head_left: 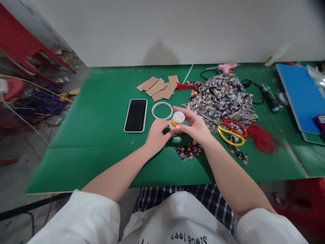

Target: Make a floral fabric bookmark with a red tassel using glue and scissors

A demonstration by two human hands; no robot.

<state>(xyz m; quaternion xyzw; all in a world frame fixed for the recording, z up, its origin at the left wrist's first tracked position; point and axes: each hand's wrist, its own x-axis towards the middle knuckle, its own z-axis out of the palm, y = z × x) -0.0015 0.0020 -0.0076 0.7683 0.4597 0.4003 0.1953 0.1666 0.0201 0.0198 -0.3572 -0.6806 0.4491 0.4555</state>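
A person in a white shirt (182, 211) works at a green-topped table (88, 135), turning both bare hands to a small white-and-yellow spool-like item (178, 117) held up near the middle of the work surface. The right hand (195, 124) grasps it between thumb and forefinger, the forefinger arched past its round white end; the left hand (157, 133) pinches its lower end, with some fingertips hidden from view. The step in hand appears to be handling or readying the item, and the next move would likely call for one hand to steady it while the other works at it with the fingertips. Just beyond lie a pale ring (153, 111) and cut pieces of brown card (169, 90); a dark-screened phone (136, 116) lies on the left, while red-and-yellow-handled scissors (220, 123) rest on the right by a heap of floral fabric (220, 96) and a tangle of red thread (262, 139). The only readable writing is on the shirt, upside down to the camera: "SINCE" and a year starting 199, its last digit unclear, with other lettering cut off at the edge. No brand can be made out on the phone, scissors or spool-like item.
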